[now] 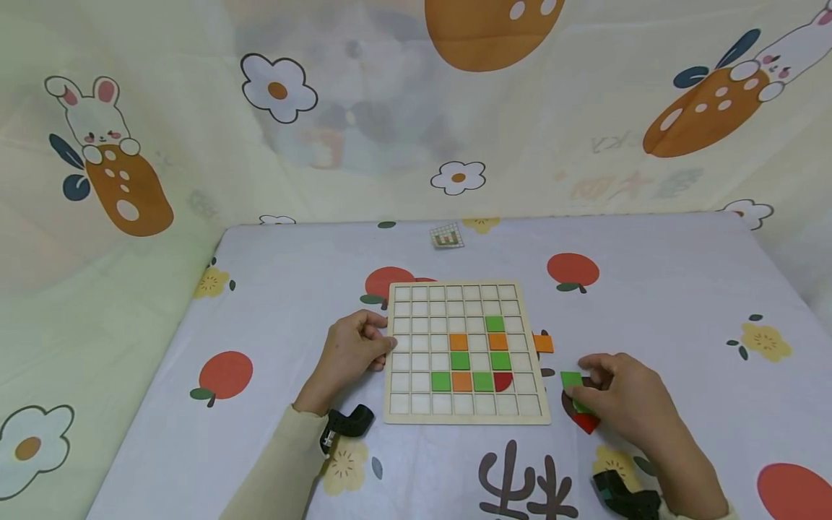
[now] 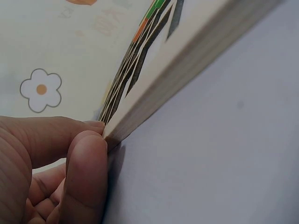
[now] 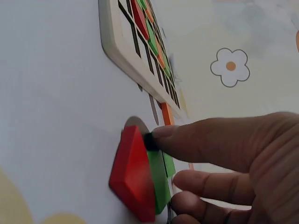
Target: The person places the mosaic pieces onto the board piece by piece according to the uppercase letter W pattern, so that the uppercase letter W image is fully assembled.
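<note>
Pale wooden grid board [image 1: 477,342] has its left edge pinched by the left hand [image 1: 351,345]; to its right, the right hand [image 1: 627,390] pinches a green square block [image 1: 571,378], seemingly picking up, calling next for lifting clear.

A person wears a plain, pale cream left sleeve [image 1: 276,466], long and lightly creased, that reaches down to the wrist of the bare left hand [image 1: 351,348], where a black wrist device [image 1: 352,422] with a curved, rounded body shows a small light-coloured detail near its base. A second black device [image 1: 627,497], bent in shape and tinged dark teal at one end, is worn below the bare right hand [image 1: 627,393], beside a sliver of cream right sleeve [image 1: 726,513].
</note>
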Tool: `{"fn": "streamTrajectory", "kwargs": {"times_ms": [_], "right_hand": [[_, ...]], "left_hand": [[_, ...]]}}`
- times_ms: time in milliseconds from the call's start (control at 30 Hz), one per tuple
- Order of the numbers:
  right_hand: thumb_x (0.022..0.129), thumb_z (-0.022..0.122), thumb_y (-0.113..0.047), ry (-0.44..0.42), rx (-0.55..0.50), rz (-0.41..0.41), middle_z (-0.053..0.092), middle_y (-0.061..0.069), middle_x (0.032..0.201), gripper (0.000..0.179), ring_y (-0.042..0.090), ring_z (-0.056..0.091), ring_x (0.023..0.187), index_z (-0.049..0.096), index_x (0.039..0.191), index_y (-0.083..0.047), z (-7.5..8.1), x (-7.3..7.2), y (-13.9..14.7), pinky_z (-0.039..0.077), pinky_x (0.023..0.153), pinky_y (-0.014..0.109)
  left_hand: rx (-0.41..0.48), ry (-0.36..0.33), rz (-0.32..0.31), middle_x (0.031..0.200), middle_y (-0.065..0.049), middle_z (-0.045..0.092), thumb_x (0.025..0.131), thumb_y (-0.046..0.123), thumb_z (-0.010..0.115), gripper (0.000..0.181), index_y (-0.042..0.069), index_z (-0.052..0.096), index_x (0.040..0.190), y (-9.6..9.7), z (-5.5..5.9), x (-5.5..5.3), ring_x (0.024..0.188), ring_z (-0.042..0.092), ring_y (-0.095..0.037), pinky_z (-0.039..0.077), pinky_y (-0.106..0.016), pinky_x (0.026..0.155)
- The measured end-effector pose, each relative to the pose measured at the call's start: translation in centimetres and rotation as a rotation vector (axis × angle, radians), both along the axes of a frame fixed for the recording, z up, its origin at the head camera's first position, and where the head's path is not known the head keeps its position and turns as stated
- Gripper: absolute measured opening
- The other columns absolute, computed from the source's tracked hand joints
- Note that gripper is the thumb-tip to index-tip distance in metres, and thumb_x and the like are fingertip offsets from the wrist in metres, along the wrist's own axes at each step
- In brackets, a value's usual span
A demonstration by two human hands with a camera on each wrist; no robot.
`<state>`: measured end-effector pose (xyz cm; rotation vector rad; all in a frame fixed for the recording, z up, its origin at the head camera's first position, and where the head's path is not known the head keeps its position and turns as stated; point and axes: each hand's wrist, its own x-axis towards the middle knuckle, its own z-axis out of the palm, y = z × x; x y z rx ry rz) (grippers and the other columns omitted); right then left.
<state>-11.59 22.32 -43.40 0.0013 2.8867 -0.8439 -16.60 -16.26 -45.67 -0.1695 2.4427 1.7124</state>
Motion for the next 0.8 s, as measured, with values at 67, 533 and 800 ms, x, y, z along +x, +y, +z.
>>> {"fn": "streamTrajectory", "kwargs": {"times_ms": [67, 533, 800], "right_hand": [[0.083, 0.086, -0.020, -0.023, 0.000, -0.010, 0.063, 0.009, 0.093, 0.044, 0.026, 0.059, 0.086, 0.072, 0.116, 0.006, 0.0, -0.1, 0.0, 0.049, 0.065, 0.031], [0.082, 0.087, -0.017, -0.006, -0.059, 0.004, 0.065, 0.004, 0.089, 0.025, 0.020, 0.060, 0.080, 0.075, 0.099, -0.003, 0.3, 0.0, -1.2, 0.049, 0.063, 0.030], [0.091, 0.080, -0.016, -0.011, -0.122, 0.002, 0.069, -0.001, 0.080, 0.014, 0.016, 0.060, 0.072, 0.075, 0.100, -0.007, 0.0, -0.4, -1.3, 0.049, 0.054, 0.026]], "left_hand": [[-0.001, 0.001, -0.001, 0.078, -0.009, 0.063, 0.088, 0.001, 0.081, 0.027, 0.001, 0.066, 0.111, 0.0, 0.0, 0.0, 0.053, 0.062, -0.014, 0.059, -0.025, 0.053], [0.012, -0.007, 0.003, 0.078, -0.009, 0.063, 0.089, 0.001, 0.081, 0.027, 0.001, 0.066, 0.112, 0.1, 0.2, 0.0, 0.053, 0.062, -0.014, 0.058, -0.025, 0.052], [0.000, -0.004, 0.002, 0.078, -0.009, 0.062, 0.089, 0.002, 0.081, 0.027, 0.001, 0.066, 0.112, 0.1, 0.2, 0.1, 0.053, 0.062, -0.014, 0.058, -0.025, 0.051]]}}
